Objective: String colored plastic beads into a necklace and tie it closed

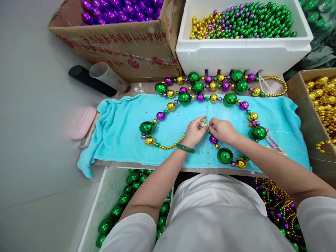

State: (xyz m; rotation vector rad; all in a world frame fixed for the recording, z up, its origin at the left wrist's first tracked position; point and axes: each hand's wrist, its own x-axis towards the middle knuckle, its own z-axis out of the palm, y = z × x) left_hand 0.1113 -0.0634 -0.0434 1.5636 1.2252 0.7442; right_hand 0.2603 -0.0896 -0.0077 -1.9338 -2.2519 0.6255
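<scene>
A bead necklace (147,128) of green, purple and gold beads lies in a loop on the turquoise towel (118,115). My left hand (195,132), with a green bangle (186,148) on its wrist, pinches the end of the necklace's small gold bead strand (170,146); the index finger sticks out. Close against it, my right hand (223,131) has thumb and fingers closed on the necklace just above a purple bead (213,139). The exact spot between the fingertips is mostly hidden. Pink thread snips (274,143) lie right of the right hand, partly under the necklace.
Another bead strand (198,87) lies folded behind the towel. Beyond stand a cardboard box (118,49) of purple beads and a white foam box (241,52) of small mixed beads. A box (301,105) of gold beads is at right, a pink case (84,122) at left.
</scene>
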